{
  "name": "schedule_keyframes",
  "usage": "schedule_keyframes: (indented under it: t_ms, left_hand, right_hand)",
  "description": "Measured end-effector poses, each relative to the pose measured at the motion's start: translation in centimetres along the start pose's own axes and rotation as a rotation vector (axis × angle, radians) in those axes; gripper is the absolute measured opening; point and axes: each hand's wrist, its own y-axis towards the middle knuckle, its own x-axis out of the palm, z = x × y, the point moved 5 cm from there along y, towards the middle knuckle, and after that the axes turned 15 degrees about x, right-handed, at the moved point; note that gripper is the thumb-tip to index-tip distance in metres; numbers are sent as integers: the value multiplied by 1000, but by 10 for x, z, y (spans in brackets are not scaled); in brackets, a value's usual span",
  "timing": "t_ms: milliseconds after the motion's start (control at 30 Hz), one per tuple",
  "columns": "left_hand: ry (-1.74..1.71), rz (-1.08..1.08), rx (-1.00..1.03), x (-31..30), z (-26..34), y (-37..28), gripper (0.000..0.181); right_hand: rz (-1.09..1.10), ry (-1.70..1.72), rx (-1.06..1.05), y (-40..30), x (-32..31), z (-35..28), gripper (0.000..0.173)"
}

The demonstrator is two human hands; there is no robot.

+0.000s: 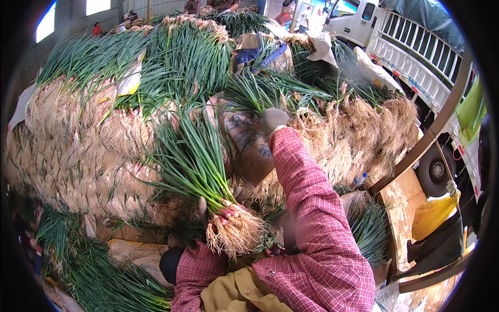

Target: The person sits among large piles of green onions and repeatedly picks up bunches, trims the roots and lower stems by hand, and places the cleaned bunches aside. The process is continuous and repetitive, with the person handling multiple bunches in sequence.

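My left hand (203,207), in a glove, is closed around a bunch of green onions (210,187) in front of my chest. Pink bulbs and pale roots hang toward me, and the long green leaves point away to the upper left. The bunch partly hides the hand. My right arm reaches forward, and my gloved right hand (275,120) rests at the leaves of other green onions (253,93) on the stack. Its fingers are turned away from view, so their grip is not visible. Below that hand lies a printed plastic sack (249,156).
A broad stack of green onions (78,156) rises ahead, roots facing me. More leaves (105,273) lie low at left. A bottle (360,178) sits by a wooden board (405,210) at right. Beyond the curved post (425,144) stands a white truck (413,58). People (222,5) are at the back.
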Motion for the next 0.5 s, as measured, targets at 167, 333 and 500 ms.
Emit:
schedule_keyframes:
  t_ms: [167,333,500]
  left_hand:
    - [84,219,-110,14,-2,-13,96]
    - [-35,347,-323,3,4,-11,82]
    - [226,230,-76,-14,0,-14,81]
  right_hand:
    - [-119,220,-194,-85,8,-10,19]
    - [-645,513,-285,-204,30,-18,48]
    - [-1017,1331,193,-192,71,-25,35]
